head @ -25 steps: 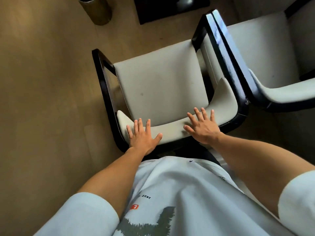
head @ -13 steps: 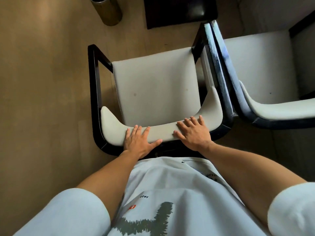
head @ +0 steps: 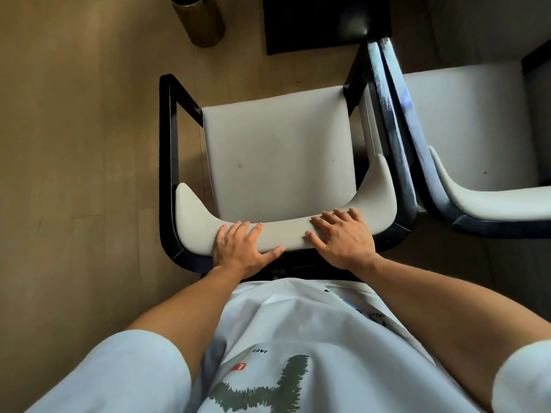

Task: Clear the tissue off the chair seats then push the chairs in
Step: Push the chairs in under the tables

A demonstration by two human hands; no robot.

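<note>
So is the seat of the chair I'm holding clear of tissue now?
Clear. The chair seat shows bare grey padding with only two faint spots; no tissue lies on it. Both hands rest on its backrest.

Tan wood floor, brass bin

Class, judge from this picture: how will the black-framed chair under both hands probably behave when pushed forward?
The chair probably slides rather than rolls: the floor looks smooth. With the left hand and right hand flat on the backrest top, high up, it might tip slightly. The solid frame suggests it stays rigid.
</note>
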